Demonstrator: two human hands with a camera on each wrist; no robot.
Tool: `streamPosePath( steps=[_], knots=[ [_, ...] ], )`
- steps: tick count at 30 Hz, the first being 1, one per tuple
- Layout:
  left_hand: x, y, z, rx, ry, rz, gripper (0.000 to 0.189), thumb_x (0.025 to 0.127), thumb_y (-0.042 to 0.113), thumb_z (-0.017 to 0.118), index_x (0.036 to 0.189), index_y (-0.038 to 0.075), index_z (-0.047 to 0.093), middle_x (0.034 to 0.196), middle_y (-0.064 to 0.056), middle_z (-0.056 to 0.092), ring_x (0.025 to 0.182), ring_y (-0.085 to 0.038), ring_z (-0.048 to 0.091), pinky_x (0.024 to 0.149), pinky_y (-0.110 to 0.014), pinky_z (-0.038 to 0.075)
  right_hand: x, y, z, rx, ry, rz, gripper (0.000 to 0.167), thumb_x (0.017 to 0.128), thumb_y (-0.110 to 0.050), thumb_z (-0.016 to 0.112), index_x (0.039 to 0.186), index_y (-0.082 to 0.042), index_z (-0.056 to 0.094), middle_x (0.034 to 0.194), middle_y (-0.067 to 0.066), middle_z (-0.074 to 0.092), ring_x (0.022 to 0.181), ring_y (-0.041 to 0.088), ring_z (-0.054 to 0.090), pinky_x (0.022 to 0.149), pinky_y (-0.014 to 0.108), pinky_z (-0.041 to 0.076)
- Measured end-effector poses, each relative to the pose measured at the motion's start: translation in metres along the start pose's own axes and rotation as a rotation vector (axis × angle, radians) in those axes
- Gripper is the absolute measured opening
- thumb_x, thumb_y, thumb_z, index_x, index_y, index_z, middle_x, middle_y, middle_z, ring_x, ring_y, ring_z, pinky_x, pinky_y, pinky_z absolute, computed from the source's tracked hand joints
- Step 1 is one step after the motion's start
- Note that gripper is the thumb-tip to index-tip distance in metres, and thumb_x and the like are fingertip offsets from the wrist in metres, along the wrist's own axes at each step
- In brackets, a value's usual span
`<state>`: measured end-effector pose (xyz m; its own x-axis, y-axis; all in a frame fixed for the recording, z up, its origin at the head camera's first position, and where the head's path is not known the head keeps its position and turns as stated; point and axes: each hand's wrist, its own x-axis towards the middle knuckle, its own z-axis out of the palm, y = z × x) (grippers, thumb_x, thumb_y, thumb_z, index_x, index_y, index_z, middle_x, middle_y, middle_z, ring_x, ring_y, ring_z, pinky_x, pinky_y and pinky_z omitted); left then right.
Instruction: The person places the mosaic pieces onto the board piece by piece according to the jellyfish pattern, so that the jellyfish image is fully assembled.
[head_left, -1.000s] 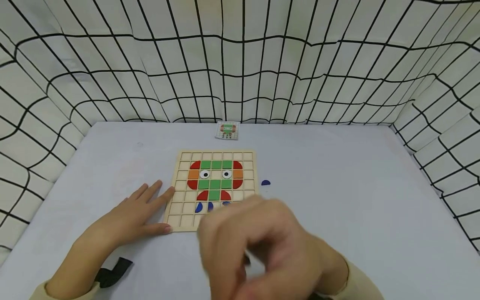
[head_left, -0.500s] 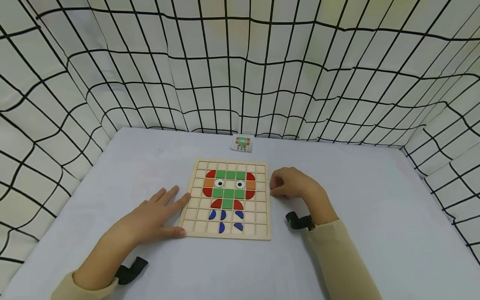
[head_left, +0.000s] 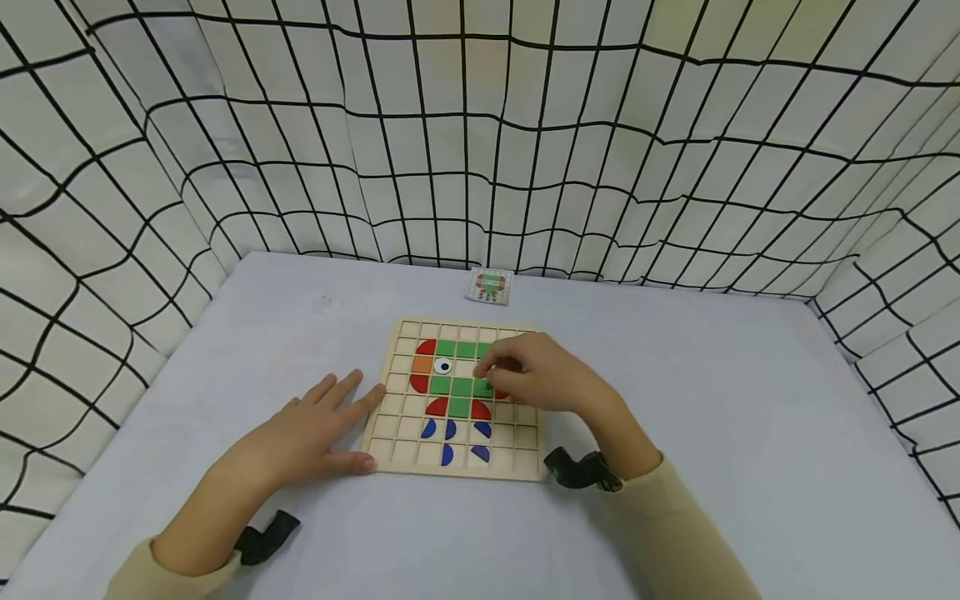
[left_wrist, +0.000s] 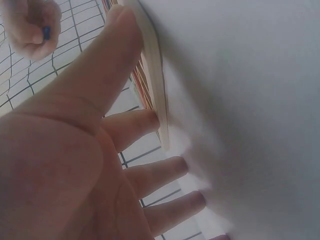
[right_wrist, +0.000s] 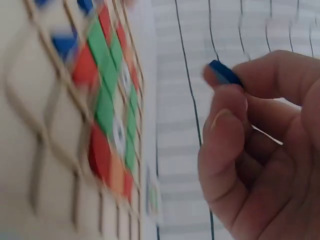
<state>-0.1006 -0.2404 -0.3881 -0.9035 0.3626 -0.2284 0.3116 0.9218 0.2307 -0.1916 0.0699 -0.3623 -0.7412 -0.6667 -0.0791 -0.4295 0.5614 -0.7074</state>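
Note:
A wooden grid board (head_left: 517,458) lies on the white table, bearing a figure of green, red and orange tiles, with a round eye piece (head_left: 443,366) showing. Several blue half-round pieces (head_left: 450,429) lie in its lower cells. My left hand (head_left: 300,437) rests flat at the board's left side, fingers spread, with thumb and index finger touching its edge. Above the board's right part, my right hand (head_left: 543,371) pinches a blue half-round piece (right_wrist: 226,73) between thumb and fingers. This hand hides the second eye and some right-hand tiles in the head view.
A small picture card (head_left: 490,286) of a similar figure lies beyond the board near the table's far edge. Black-and-white netting (head_left: 480,150) surrounds the far side and both sides of the table (head_left: 712,400).
My right hand has swung from near the camera to the board's right side, picked up the blue half-round piece there, and moved left over the board. The left hand keeps its place.

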Motion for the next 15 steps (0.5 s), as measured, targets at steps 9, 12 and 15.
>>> streamPosePath(
  steps=[9, 12, 15],
  knots=[
    [0.003, -0.003, 0.000, 0.009, 0.004, 0.015, 0.091, 0.083, 0.062, 0.069, 0.156, 0.019, 0.036, 0.160, -0.025, 0.028, 0.142, -0.057, 0.025, 0.099, -0.077, 0.034, 0.009, -0.036, 0.056, -0.223, -0.082, -0.148, 0.011, 0.089, -0.013, 0.071, 0.088, -0.024, 0.072, 0.073, -0.020, 0.062, 0.068, 0.001, 0.055, 0.062, 0.018, 0.047],
    [0.002, -0.003, 0.000, 0.006, 0.001, 0.012, 0.091, 0.083, 0.062, 0.069, 0.156, 0.019, 0.036, 0.160, -0.025, 0.028, 0.142, -0.057, 0.025, 0.099, -0.076, 0.034, 0.010, -0.039, 0.065, -0.301, -0.115, -0.154, 0.014, 0.088, -0.012, 0.072, 0.084, -0.026, 0.074, 0.073, -0.020, 0.059, 0.070, 0.001, 0.053, 0.064, 0.016, 0.045],
    [0.001, -0.003, 0.000, -0.006, -0.007, 0.003, 0.091, 0.083, 0.062, 0.069, 0.156, 0.019, 0.035, 0.160, -0.025, 0.027, 0.143, -0.056, 0.024, 0.101, -0.076, 0.033, 0.011, -0.041, 0.071, -0.354, -0.145, -0.196, 0.014, 0.088, -0.012, 0.073, 0.084, -0.026, 0.076, 0.076, -0.020, 0.059, 0.072, 0.000, 0.053, 0.066, 0.014, 0.044]
  ],
)
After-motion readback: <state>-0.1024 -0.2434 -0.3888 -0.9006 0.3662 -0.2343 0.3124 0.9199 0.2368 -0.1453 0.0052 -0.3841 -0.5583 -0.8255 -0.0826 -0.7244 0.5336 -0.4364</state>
